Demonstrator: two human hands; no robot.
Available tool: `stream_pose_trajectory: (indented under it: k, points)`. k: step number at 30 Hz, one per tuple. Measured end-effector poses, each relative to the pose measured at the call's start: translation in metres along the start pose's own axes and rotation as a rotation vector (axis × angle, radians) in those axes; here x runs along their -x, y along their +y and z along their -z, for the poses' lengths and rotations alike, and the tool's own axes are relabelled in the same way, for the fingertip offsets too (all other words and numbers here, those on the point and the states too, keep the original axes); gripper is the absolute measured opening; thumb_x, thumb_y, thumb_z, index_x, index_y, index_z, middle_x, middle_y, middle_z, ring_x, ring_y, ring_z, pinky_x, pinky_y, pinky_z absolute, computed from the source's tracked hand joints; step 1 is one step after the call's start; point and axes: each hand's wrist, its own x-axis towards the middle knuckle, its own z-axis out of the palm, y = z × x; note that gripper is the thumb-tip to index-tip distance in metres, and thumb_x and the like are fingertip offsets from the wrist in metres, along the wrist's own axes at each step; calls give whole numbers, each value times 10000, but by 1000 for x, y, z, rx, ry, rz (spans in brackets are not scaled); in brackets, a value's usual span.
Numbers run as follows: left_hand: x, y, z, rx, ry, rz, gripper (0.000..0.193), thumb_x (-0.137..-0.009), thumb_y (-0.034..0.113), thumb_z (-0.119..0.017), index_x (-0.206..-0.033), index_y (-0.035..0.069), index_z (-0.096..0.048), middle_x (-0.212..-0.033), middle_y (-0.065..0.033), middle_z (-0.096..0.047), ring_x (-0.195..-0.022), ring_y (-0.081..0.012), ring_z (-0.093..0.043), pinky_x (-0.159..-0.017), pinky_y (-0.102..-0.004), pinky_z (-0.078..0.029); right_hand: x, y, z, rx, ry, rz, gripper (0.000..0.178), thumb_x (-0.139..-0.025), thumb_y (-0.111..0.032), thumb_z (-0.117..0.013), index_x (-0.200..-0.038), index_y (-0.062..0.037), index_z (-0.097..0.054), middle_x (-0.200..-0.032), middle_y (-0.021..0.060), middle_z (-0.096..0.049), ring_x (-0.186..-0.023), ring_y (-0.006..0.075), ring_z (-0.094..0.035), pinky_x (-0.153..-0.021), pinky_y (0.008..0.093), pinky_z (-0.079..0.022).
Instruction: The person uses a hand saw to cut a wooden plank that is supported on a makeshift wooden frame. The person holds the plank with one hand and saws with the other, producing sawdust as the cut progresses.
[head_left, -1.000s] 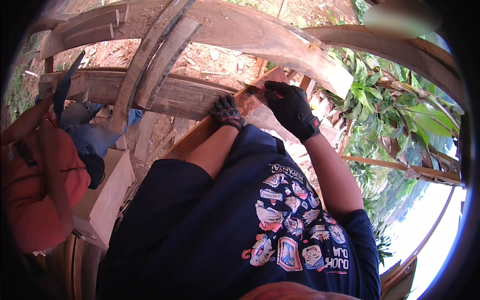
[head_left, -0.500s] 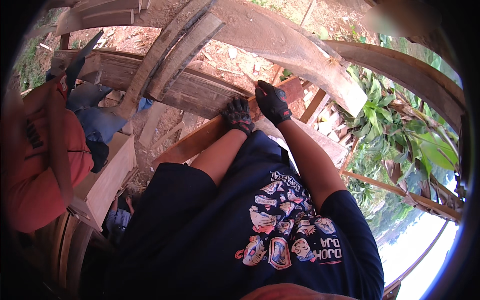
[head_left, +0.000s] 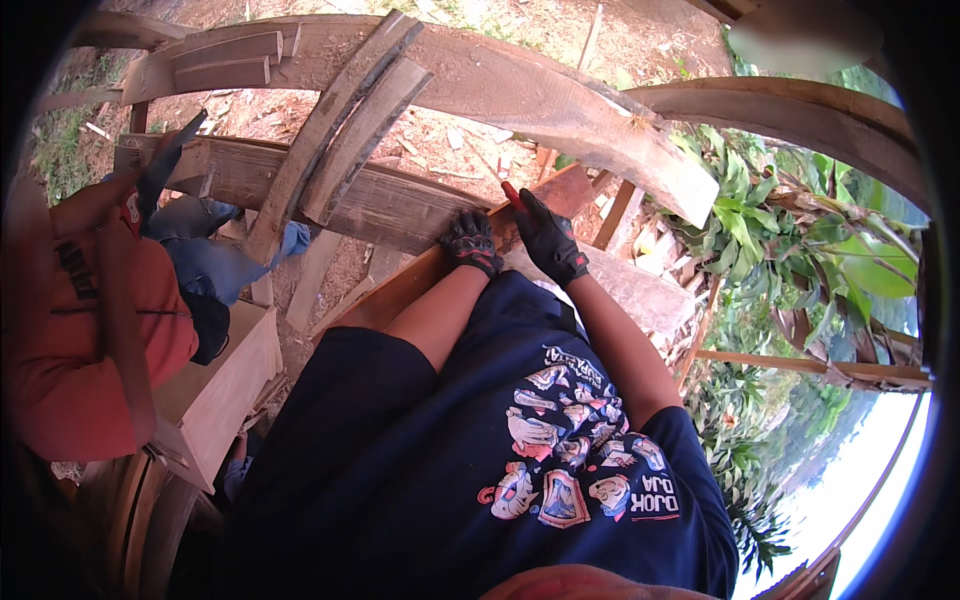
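Observation:
Both my hands wear black gloves. My left hand (head_left: 470, 245) lies with its fingers spread at the edge of a reddish-brown board (head_left: 568, 190), where it meets a weathered plank (head_left: 380, 212). To its right, my right hand (head_left: 550, 238) is closed around a red-handled tool (head_left: 512, 194). The tool's handle sticks out past the fingers, over the board. Its working end is too small to make out, so I cannot tell its exact kind. A pale board (head_left: 640, 290) lies beside my right wrist.
A long curved timber (head_left: 540, 105) spans the far side, with two narrow wood pieces (head_left: 365, 135) lying across. At left a person in a red shirt (head_left: 95, 330) is beside a pale wooden box (head_left: 215, 385). Leafy plants (head_left: 750, 210) grow at right; wood scraps litter the ground.
The red handle now shows beyond my right fingers, and that hand has tilted and shifted slightly down. My left hand stays on the board. The whole view has shifted a little.

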Motion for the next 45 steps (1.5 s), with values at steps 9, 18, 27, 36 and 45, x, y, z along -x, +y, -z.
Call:
stream_pose_trajectory:
  k: [9,18,27,36,45]
  points:
    - [-8,-6,15,-67,-81,34,1282,-762,739,-846,-1720,149,-231,-1744,-157,-271,-1614,-422,-302,-1222,-722,-349,71,-178,146,-68,82,45,384,-1076,-239,-604,-1409,-78,-709,-1275,214,-778,-1120,405,-770,-933,481,-605]
    - [-17,-82,52,42,-176,-321,1225,-737,787,-842,-1615,14,-481,-1594,-270,-531,-1518,-415,-502,-1249,-506,-437,209,-154,187,-90,240,-203,405,-1068,-246,-662,-1413,-42,-714,-1280,218,-789,-1172,404,-770,-983,453,-603]
    - [6,-129,76,-198,-497,-99,1001,-788,716,-860,-1478,19,-663,-1475,-227,-681,-1294,-375,-700,-1118,-494,-540,254,-121,156,-359,434,-358,423,-1070,-278,-655,-1412,-43,-738,-1368,223,-758,-1268,378,-735,-1091,444,-553]
    - [-77,-184,26,204,-855,497,342,-998,382,-779,-1193,101,-764,-991,-74,-714,-877,-192,-666,-806,-394,-567,255,-98,137,-436,436,-368,499,-1090,-361,-624,-1496,-77,-680,-1484,204,-695,-1388,363,-655,-1168,443,-498]
    - [-34,-209,31,294,-774,15,838,-809,578,-915,-1446,81,-694,-1314,-162,-749,-1044,-250,-733,-927,-403,-574,249,-79,120,-358,471,-330,455,-1103,-335,-619,-1480,-91,-687,-1464,205,-695,-1376,380,-641,-1161,463,-504]
